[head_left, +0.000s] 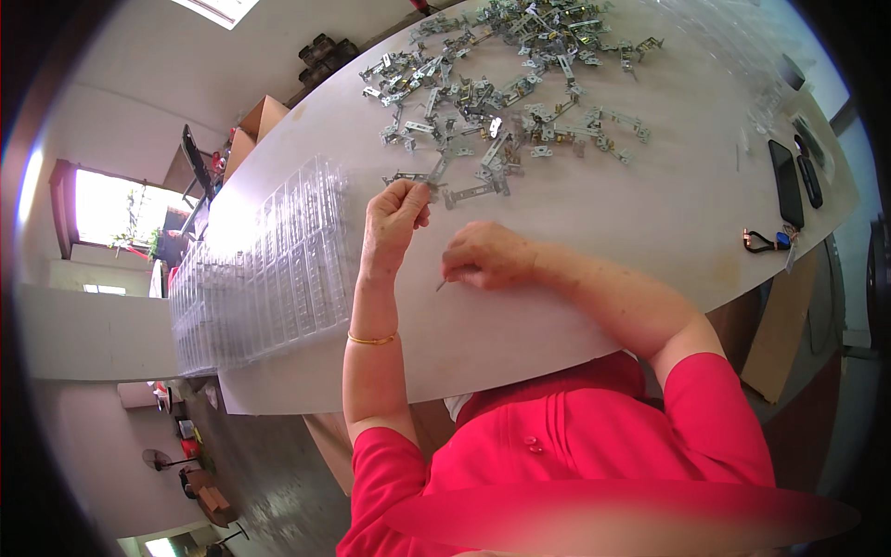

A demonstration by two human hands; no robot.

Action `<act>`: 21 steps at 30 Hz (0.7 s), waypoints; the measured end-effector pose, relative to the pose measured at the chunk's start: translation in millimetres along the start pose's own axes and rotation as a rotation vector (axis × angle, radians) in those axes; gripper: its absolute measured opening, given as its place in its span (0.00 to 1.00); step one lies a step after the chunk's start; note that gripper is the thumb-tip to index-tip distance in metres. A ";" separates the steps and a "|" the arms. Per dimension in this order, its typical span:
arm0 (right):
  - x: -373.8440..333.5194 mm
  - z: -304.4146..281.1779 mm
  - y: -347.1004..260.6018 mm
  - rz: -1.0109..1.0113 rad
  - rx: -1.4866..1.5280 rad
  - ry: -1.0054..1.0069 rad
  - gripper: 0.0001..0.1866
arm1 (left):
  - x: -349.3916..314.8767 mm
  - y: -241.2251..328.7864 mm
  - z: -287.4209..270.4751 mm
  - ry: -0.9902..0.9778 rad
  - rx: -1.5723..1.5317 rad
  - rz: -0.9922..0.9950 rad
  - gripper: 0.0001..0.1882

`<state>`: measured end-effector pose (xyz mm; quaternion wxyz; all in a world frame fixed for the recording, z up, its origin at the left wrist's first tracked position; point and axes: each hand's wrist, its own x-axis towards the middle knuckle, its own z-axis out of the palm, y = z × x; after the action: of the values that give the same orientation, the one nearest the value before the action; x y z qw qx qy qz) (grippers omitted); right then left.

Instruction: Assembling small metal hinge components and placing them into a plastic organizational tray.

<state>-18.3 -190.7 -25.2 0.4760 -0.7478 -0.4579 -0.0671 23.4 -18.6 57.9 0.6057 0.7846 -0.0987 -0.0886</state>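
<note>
My left hand (397, 226) is closed in a pinch at the near edge of the scattered metal parts. A small metal bracket (406, 175) shows at its fingertips, partly hidden by the fingers. To its right, my right hand (489, 255) is low over the white tabletop, fingers curled together. The tip of a thin metal piece (440, 286) sticks out below those fingers; the rest of it is covered. Just beyond my hands lies another metal bracket (473, 192). Farther off, a loose heap of similar metal brackets (557, 37) spreads over the table.
Stacked clear plastic trays (302, 246) stand at the table's left edge. On the right lie a black phone (785, 184), a black-handled tool (809, 176) and a black cord with a blue piece (782, 240). Clear plastic (724, 56) covers the far right. A cardboard box (782, 325) is below.
</note>
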 end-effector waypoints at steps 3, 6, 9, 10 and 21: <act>0.8 1.6 -3.8 0.002 0.022 -0.014 0.01 | -6.1 2.6 -3.1 0.026 0.058 0.024 0.12; 1.3 2.4 -3.7 0.003 0.005 -0.012 0.01 | -9.6 -8.2 -10.5 0.086 0.117 -0.003 0.12; 0.5 4.4 0.8 -0.052 0.003 0.016 0.01 | -17.2 -15.7 -15.1 0.209 0.115 -0.090 0.12; -0.3 4.1 1.3 -0.052 0.005 0.015 0.01 | -21.0 -18.0 -15.5 0.210 0.115 -0.091 0.12; 1.4 -1.4 -2.7 0.040 0.086 -0.049 0.03 | -41.3 -41.7 -27.8 0.081 0.329 -0.289 0.13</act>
<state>-19.0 -190.5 -22.0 0.4978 -0.7372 -0.4565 -0.0196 -7.2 28.4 25.2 0.4538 0.8818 0.0260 -0.1256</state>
